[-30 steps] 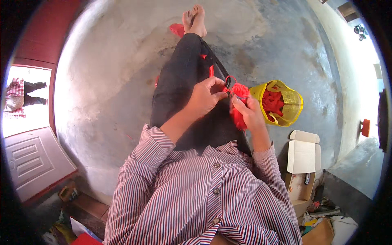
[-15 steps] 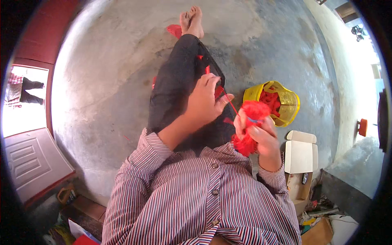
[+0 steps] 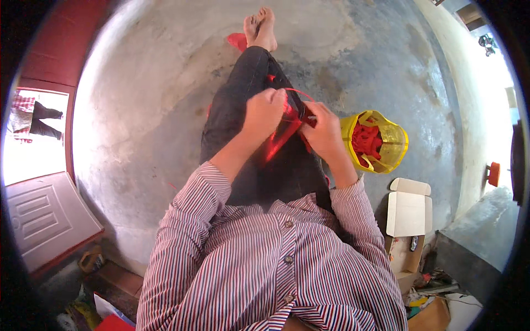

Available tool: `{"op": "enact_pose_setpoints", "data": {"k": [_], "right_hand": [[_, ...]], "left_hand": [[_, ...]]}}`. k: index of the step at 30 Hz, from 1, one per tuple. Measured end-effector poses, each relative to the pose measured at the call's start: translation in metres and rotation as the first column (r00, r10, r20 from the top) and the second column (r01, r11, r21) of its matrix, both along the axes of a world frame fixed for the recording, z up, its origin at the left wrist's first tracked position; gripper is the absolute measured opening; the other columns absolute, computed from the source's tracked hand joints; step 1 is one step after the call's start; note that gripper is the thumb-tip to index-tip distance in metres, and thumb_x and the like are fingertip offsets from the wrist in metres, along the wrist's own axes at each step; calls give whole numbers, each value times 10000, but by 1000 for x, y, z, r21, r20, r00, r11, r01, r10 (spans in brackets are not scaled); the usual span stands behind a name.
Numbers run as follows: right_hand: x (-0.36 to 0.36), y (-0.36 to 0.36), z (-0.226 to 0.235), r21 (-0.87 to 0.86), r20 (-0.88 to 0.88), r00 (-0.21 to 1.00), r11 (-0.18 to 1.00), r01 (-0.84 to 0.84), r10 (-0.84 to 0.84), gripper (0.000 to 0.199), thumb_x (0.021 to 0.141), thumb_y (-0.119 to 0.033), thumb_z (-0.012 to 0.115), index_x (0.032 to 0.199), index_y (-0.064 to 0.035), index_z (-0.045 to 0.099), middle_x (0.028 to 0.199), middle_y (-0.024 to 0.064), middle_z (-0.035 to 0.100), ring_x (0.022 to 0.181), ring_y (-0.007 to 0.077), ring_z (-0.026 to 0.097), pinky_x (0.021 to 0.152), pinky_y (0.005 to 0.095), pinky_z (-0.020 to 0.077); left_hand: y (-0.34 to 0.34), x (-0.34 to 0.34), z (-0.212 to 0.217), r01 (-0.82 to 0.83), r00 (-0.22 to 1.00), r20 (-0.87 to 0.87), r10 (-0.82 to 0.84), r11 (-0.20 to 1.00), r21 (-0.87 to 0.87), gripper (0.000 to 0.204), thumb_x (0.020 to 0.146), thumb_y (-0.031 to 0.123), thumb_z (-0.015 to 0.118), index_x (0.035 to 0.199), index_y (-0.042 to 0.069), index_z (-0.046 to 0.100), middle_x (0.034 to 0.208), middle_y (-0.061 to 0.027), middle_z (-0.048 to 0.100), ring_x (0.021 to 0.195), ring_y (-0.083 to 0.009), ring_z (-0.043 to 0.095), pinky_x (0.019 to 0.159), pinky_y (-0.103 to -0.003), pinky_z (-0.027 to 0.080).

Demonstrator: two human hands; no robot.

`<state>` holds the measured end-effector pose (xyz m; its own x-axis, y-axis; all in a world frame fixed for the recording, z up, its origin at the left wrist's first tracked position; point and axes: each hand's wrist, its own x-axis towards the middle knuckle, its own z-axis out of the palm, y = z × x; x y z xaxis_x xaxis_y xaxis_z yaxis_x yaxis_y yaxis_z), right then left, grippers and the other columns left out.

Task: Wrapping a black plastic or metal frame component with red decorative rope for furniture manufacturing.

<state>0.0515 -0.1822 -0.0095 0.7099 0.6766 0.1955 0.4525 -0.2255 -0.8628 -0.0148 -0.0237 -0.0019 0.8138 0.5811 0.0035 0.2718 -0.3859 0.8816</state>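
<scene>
Both hands have come back together over the lap since half a second ago, when the right hand was raised toward the striped shirt with a red bundle and a strand stretched between the two. Now the left hand (image 3: pixel 265 113) is curled into a fist on red strip material (image 3: pixel 279 138), and the right hand (image 3: pixel 323 132) pinches the same material, fingers closed on it; a small dark thing at its fingertips is too blurred to name. Hands sit just beside each other, nearly touching.

Red material: thin, glossy, flat strip, draped down the dark trousers (image 3: pixel 243 105), with a fine loop arcing above the knuckles.

Risks, my read: strip is slick and thin, so it could slip from the pinch or twist; the loose loop could snag on a finger.

Further out: yellow mesh basket (image 3: pixel 400 140) on the concrete floor (image 3: pixel 154 99) to the right, holding more red strips, within reach. Open cardboard box (image 3: pixel 407 212) beside it. Bare feet (image 3: pixel 262 25) farthest.
</scene>
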Motion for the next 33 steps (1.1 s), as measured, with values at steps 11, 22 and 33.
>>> {"op": "enact_pose_setpoints", "data": {"k": [11, 22, 33], "right_hand": [[20, -76, 43, 597, -638, 765, 685, 417, 91, 340, 814, -122, 661, 1118, 1, 574, 1172, 120, 564, 1085, 215, 557, 920, 378, 460], [-42, -215, -2, -144, -829, 468, 924, 353, -308, 225, 916, -162, 551, 1123, -72, 546, 839, -13, 563, 696, 104, 554, 603, 246, 458], [-62, -118, -4, 337, -866, 447, 922, 190, 225, 347, 932, -270, 538, 1174, -22, 557, 932, 45, 625, 819, 102, 595, 677, 238, 489]], "left_hand": [[-15, -7, 36, 43, 999, 36, -24, 474, -880, 229, 906, 274, 564, 785, 80, 553, 640, 6, 496, 427, -74, 345, 384, -220, 235], [-13, -5, 3, -18, 980, -105, -169, 454, -891, 149, 810, 154, 639, 829, 117, 496, 720, -85, 624, 392, -50, 310, 360, -215, 207], [-69, -69, 39, 467, 821, 265, -506, 862, 197, 285, 818, 172, 691, 1047, 37, 586, 897, -15, 612, 766, -129, 570, 705, -258, 469]]}}
